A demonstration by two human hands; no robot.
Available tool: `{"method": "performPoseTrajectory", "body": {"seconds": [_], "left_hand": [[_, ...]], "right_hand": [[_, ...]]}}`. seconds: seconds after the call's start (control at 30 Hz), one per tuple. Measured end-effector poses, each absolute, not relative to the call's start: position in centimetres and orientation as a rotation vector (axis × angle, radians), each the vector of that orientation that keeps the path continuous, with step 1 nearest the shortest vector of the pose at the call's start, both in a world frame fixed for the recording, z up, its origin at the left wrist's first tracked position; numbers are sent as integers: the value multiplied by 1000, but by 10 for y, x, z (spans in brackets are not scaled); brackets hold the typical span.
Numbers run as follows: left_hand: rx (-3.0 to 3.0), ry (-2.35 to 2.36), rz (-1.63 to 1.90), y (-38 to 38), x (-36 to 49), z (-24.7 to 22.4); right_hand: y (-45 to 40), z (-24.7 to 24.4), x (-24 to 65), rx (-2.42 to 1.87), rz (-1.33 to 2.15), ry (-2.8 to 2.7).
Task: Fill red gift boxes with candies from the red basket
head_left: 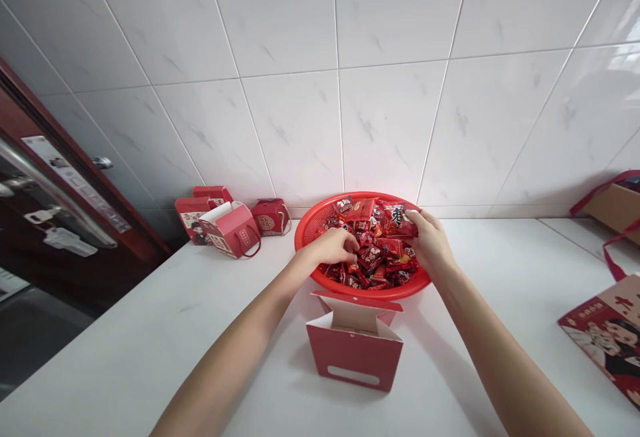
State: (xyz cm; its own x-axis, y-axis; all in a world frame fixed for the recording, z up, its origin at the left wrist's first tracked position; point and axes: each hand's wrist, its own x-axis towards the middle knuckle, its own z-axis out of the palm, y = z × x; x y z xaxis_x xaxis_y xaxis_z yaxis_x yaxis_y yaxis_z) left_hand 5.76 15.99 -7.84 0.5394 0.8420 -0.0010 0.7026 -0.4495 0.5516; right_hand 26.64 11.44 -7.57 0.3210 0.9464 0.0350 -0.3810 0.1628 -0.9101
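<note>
head view: right hand (431,242) pinches red packet (399,221) printed 枣, left hand (332,246) grip unclear in basket (373,294)

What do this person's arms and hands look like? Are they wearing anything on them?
Both the left forearm and right forearm are bare, with no sleeves in view. Each grip is an ungloved hand, the left hand and right hand. No watch, bracelet or ring shows.

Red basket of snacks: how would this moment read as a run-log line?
left hand: among wrapped snacks | right hand: gripping red packet | container: red plastic basket | open red gift box: before basket
</note>
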Motion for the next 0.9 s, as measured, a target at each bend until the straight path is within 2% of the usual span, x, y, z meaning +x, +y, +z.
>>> {"method": "performPoseTrajectory", "body": {"seconds": [0.3,0.57,0.9], "left_hand": [[2323,1341,153,151,64,-71],[2427,1542,285,162,66,-68],[2489,1357,340,186,85,-71]], "right_hand": [[117,-81,268,-982,1035,-796],[113,-75,267,-974,1105,-768],[116,-77,268,-958,1120,-791]]}}
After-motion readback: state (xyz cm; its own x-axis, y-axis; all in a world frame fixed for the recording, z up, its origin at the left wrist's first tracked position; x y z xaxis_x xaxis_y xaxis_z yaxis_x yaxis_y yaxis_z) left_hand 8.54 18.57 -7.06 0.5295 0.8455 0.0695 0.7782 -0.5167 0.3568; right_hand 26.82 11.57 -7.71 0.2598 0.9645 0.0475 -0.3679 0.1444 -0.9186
